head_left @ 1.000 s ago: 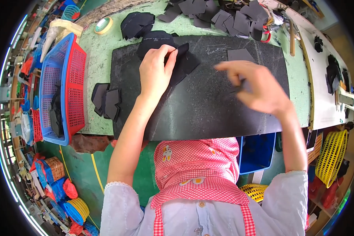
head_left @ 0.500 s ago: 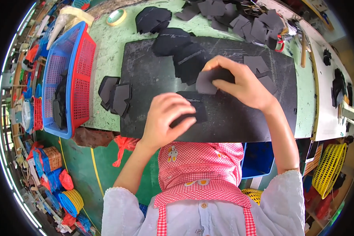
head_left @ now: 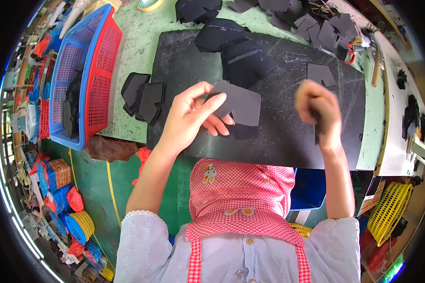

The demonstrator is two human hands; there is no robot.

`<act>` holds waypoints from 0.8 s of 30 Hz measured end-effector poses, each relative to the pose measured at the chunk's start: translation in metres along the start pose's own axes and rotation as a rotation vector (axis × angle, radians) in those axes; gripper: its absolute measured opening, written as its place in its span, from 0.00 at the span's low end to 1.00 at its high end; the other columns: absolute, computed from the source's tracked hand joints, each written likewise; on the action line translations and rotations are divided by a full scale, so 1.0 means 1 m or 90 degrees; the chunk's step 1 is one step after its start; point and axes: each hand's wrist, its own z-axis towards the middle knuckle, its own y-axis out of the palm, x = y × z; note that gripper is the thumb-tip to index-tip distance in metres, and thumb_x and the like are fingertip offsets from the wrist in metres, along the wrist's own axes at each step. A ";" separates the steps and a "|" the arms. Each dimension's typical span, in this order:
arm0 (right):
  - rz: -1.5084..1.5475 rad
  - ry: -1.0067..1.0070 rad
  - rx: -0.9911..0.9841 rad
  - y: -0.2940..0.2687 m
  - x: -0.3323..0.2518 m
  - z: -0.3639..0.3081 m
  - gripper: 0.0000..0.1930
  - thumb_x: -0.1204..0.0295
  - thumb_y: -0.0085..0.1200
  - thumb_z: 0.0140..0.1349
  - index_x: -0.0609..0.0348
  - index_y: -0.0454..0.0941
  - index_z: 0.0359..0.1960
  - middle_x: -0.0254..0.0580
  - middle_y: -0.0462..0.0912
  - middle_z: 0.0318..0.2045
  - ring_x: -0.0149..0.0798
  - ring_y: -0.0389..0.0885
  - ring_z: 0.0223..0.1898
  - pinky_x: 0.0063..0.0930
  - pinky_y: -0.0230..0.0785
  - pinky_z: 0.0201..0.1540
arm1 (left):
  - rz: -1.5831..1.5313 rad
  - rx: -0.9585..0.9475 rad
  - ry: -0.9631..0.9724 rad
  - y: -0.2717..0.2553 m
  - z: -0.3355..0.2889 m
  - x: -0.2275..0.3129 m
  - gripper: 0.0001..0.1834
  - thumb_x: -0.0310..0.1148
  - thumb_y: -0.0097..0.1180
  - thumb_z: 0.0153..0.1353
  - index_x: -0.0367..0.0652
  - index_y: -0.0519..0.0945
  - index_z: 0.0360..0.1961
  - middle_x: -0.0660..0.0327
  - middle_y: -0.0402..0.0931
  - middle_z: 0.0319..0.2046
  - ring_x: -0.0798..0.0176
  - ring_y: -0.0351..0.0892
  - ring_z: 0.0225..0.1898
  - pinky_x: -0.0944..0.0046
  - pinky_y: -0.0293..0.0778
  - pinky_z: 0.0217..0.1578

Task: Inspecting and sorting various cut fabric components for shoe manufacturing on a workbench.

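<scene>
My left hand [head_left: 186,115], over the middle of the black mat [head_left: 288,141], pinches a dark grey flat piece [head_left: 243,101] by its left edge, thumb on top. The piece has a notch in its lower edge; a blacker piece [head_left: 245,131] shows just below it. Above the mat's right part, my right hand [head_left: 321,113] is curled and blurred by motion. A narrow dark strip-like thing [head_left: 318,126] shows in its grip; its kind is unclear. Overlapping black pieces [head_left: 245,61] lie at the mat's far side. Beyond my right hand rests a grey notched piece [head_left: 320,74].
Dark notched pieces [head_left: 151,101] overlap the mat's left edge. Left of them stands a blue and red basket [head_left: 97,85] with black pieces inside. At the back right are loose grey pieces [head_left: 311,28], red-handled scissors [head_left: 350,55] and a wooden stick [head_left: 376,66]. A tape roll [head_left: 149,4] sits far back.
The right hand has moved right and nearer, away from the mat's middle. The left hand has turned and now pinches a grey piece. The whole view has shifted slightly.
</scene>
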 end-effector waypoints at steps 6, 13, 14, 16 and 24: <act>-0.281 0.145 -0.072 0.050 0.006 -0.001 0.11 0.67 0.63 0.68 0.65 0.84 0.42 0.39 0.85 0.25 0.29 0.81 0.28 0.28 0.72 0.36 | 0.112 -0.012 -0.099 0.001 -0.011 -0.005 0.12 0.38 0.59 0.74 0.37 0.79 0.41 0.54 0.87 0.29 0.65 0.87 0.23 0.71 0.75 0.21; -0.418 0.236 -0.078 0.057 0.008 0.008 0.14 0.63 0.62 0.67 0.63 0.85 0.36 0.45 0.88 0.28 0.43 0.88 0.31 0.34 0.76 0.39 | 0.331 0.032 -0.138 -0.010 -0.011 -0.011 0.10 0.36 0.66 0.69 0.41 0.84 0.35 0.62 0.85 0.24 0.71 0.85 0.22 0.72 0.73 0.21; -0.427 0.231 -0.083 0.058 0.010 0.009 0.14 0.62 0.62 0.66 0.63 0.85 0.36 0.46 0.88 0.29 0.46 0.88 0.32 0.36 0.77 0.39 | 0.325 0.036 -0.143 -0.010 -0.011 -0.013 0.10 0.36 0.67 0.68 0.41 0.83 0.35 0.63 0.85 0.23 0.71 0.85 0.22 0.72 0.73 0.21; -0.444 0.217 -0.077 0.058 0.013 0.009 0.15 0.61 0.63 0.65 0.63 0.85 0.35 0.45 0.88 0.29 0.48 0.88 0.32 0.38 0.77 0.40 | 0.328 0.034 -0.151 -0.010 -0.010 -0.011 0.10 0.36 0.67 0.68 0.41 0.83 0.34 0.62 0.85 0.24 0.71 0.85 0.22 0.72 0.73 0.21; -0.629 0.158 -0.032 0.068 0.011 0.011 0.13 0.63 0.66 0.61 0.59 0.80 0.39 0.46 0.87 0.28 0.55 0.88 0.35 0.45 0.78 0.41 | 0.818 0.089 0.180 0.006 -0.005 -0.012 0.22 0.24 0.69 0.54 0.46 0.79 0.51 0.61 0.78 0.32 0.53 0.80 0.34 0.58 0.77 0.35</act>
